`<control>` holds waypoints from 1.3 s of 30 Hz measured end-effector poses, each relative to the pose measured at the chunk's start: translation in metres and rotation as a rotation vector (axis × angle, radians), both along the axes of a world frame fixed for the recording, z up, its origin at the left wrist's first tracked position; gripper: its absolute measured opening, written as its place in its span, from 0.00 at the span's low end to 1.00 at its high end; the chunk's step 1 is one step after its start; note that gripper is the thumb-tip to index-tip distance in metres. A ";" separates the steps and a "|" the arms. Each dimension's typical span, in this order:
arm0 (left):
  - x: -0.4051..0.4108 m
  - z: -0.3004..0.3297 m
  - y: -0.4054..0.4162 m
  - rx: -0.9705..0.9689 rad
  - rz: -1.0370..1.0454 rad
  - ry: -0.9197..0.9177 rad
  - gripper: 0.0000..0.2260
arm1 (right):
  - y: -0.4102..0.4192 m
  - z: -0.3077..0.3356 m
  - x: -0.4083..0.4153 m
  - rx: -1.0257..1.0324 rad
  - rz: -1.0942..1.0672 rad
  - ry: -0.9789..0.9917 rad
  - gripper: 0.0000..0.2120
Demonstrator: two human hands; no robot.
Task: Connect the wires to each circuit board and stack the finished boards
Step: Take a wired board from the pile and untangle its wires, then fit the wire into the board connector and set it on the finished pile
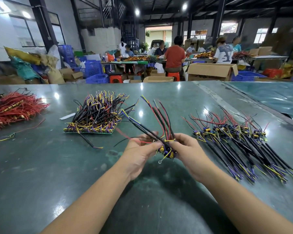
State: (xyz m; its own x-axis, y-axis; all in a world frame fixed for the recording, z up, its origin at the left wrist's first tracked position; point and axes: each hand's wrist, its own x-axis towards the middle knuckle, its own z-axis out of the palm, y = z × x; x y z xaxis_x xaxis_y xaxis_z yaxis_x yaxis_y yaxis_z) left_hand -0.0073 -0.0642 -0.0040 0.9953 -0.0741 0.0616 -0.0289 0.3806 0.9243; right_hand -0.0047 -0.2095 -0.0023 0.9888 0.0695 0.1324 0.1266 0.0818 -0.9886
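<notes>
Above the table [74,166], left hand [139,154] and right hand [188,152] both pinch a small cluster of boards [166,150], fingers curled narrow, its wires [155,115] fanning away; judged risk: loose leads snagging and tugging free.

worktop [41,166] glossy dark green; left-edge wire heap [12,110] red; centre-left pile [98,114] black, yellow, purple on green boards; right row of boards [235,130] blue-yellow with black, red wires.

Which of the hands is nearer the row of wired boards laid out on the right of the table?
Right. The right hand is beside the row of wired boards; the left hand is farther away.
</notes>
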 end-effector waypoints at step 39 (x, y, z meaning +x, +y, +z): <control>-0.001 -0.012 -0.003 0.102 -0.020 -0.127 0.15 | -0.012 -0.003 0.001 0.145 0.153 0.177 0.01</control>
